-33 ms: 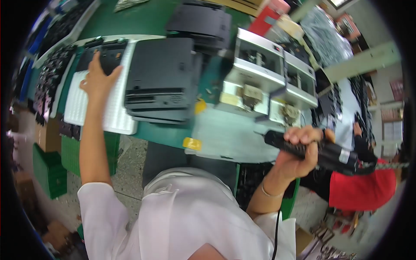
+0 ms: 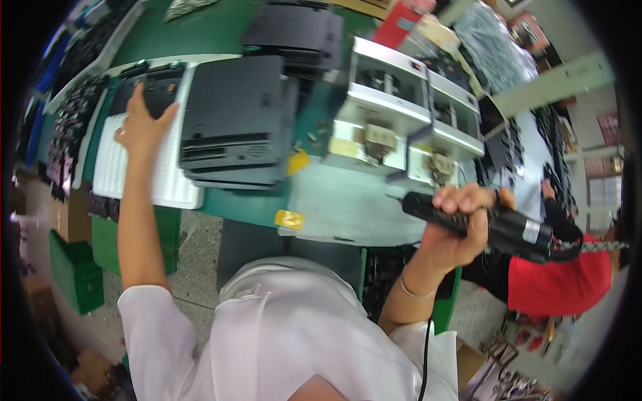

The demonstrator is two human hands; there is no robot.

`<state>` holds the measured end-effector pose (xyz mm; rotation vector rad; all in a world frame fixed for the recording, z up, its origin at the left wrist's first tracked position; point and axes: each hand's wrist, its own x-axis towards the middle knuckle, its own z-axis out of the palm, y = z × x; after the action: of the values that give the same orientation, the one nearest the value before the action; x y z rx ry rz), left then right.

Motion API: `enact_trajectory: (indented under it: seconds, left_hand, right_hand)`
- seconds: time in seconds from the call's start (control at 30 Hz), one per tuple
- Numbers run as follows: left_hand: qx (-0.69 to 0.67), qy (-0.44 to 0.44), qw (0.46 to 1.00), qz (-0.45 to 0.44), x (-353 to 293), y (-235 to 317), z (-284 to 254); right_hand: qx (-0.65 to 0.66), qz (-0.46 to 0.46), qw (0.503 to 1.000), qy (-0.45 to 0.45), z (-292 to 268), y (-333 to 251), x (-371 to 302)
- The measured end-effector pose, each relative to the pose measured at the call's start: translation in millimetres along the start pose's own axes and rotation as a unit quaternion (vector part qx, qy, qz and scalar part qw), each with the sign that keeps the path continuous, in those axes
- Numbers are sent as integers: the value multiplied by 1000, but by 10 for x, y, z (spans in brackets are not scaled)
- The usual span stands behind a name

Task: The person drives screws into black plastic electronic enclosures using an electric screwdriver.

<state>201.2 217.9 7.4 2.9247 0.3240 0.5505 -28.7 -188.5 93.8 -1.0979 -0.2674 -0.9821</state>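
My left hand (image 2: 142,130), thumb and fingers spread, reaches over a white ribbed foam tray (image 2: 107,175). Its fingertips are at the black plastic parts (image 2: 155,92) at the tray's far end; whether they touch is unclear. In my right hand (image 2: 461,230) is a black electric screwdriver (image 2: 515,234), held level above the bench's near right edge. Its thin bit points left, and a cord leaves its rear end. Between my hands, a stack of flat black plastic panels (image 2: 231,100) lies on the green bench.
Two silver-grey machines (image 2: 388,87) stand behind a pale work mat (image 2: 348,207). Yellow tape (image 2: 289,219) sticks at the mat's near left. More black panels (image 2: 294,33) lie farther back. Small black parts (image 2: 70,134) fill the far left. A person in red (image 2: 555,277) is at right.
The bench and its contents sit slightly farther left in the picture. Both hands keep nearly the same pose, the right one still holding the screwdriver.
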Motion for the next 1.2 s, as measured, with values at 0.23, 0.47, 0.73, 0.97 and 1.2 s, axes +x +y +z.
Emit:
enact_trajectory:
  seconds: [0.23, 0.47, 0.73, 0.97, 1.2]
  left_hand:
    - [-5, 31, 999, 11, 81, 70, 66]
    - [-11, 101, 994, 46, 37, -171, 33]
    - [-44, 128, 990, 33, -382, -710, -193]
    - [-164, 101, 981, 16, -1217, -1052, -587]
    - [-225, 76, 964, 115, -2040, -1338, -799]
  right_hand:
    - [-136, -157, 978, 14, -73, -47, 309]
    - [-254, -209, 940, 93, -236, -85, 483]
    - [-80, -113, 988, 66, -293, -8, 468]
    - [30, -73, 997, -18, 52, 278, 400]
    - [-22, -48, 997, -64, 186, 479, 341]
